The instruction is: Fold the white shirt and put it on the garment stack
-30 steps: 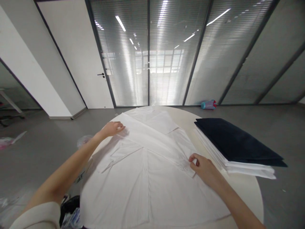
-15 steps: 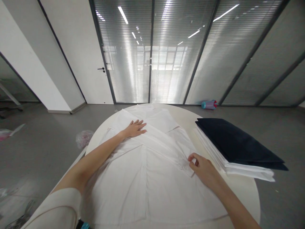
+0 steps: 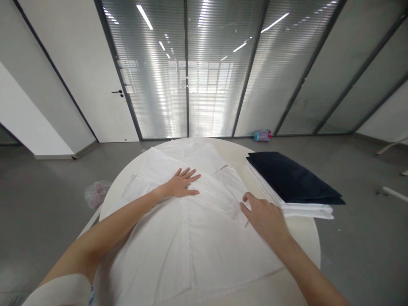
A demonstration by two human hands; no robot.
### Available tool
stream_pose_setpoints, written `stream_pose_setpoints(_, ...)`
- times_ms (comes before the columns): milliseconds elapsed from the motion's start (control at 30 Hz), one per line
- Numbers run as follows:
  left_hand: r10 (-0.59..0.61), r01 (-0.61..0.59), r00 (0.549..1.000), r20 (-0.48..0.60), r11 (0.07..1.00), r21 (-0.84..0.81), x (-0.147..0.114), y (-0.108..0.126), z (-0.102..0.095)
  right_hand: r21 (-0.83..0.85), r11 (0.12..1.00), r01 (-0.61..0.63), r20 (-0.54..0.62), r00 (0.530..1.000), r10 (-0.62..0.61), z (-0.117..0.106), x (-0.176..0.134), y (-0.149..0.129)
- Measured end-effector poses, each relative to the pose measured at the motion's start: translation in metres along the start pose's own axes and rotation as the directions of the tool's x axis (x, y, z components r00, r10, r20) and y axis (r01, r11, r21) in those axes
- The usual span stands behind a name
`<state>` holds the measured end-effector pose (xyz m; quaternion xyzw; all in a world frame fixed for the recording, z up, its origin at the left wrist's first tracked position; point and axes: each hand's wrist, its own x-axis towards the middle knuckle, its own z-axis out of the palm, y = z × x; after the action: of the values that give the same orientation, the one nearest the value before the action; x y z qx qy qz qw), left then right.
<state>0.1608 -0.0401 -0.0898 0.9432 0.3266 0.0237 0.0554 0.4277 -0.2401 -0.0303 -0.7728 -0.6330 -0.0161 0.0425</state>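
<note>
In the head view, I am seeing a thin white cloth shirt (image 3: 210, 242) lying spread out on a round, white-topped bench (image 3: 237, 148). Its long axis is running straight away from the person, near side to far side: the hem is facing the person, its right-hand stretch slanting outwards and away, while the far end is pointing at the tall, dark-framed glass partition (image 3: 210, 106). A straight seam is following that axis down the middle of the lower half. Across the upper half, a folded white cloth sleeve (image 3: 214, 191) is slanting from far left to near right.

The bare left hand (image 3: 181, 183) is resting palm-down on the middle of the shirt, its fingers spreading apart and pointing towards the far right. The bare right hand (image 3: 266, 216) is hanging over the shirt's right side, beside the sleeve's lower end, thumb and forefinger curling towards each other; I cannot tell whether these fingers are clamping any cloth.

To the right, a flat, folded navy-blue cloth (image 3: 287, 178) is lying on a stack of folded white cloth (image 3: 306, 210), whose near right corner is jutting past the bench's edge. A crumpled clear plastic bag (image 3: 97, 193) is sitting on the grey floor (image 3: 357, 238) to the left.
</note>
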Motion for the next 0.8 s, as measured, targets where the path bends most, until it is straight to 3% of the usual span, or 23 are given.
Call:
stream_pose_setpoints(67,0.008,-0.008,1.000,-0.006,1.000,0.007,0.000,-0.002,0.001,0.007,0.988,0.154,-0.062,0.986,-0.153,-0.012,0.007,-0.023)
stream_pose_setpoints(200,0.010,-0.010,1.000,-0.016,1.000,0.019,0.001,-0.002,0.002,0.095,0.873,0.478,-0.160,0.873,-0.461,-0.004,0.048,-0.071)
stream_pose_setpoints(267,0.010,-0.010,1.000,-0.008,1.000,0.018,0.001,-0.001,0.002,0.124,0.843,0.524,-0.138,0.850,-0.508,0.017,0.068,-0.085)
stream_pose_setpoints(333,0.006,-0.006,1.000,0.005,1.000,0.018,0.002,0.000,0.002,0.164,0.842,0.514,-0.066,0.857,-0.511,0.040,0.080,-0.088)
stream_pose_setpoints(467,0.003,-0.003,1.000,0.007,1.000,0.012,0.002,0.000,0.001,0.210,0.857,0.470,0.033,0.873,-0.487,0.068,0.079,-0.066)
stream_pose_setpoints(667,0.008,-0.008,1.000,-0.006,1.000,-0.005,0.001,-0.002,0.002,0.193,0.870,0.454,0.048,0.881,-0.471,0.067,0.054,-0.015)
stream_pose_setpoints(800,0.005,-0.005,1.000,0.004,1.000,-0.015,0.000,0.000,-0.002,0.175,0.890,0.421,0.035,0.901,-0.433,0.067,0.043,0.002)
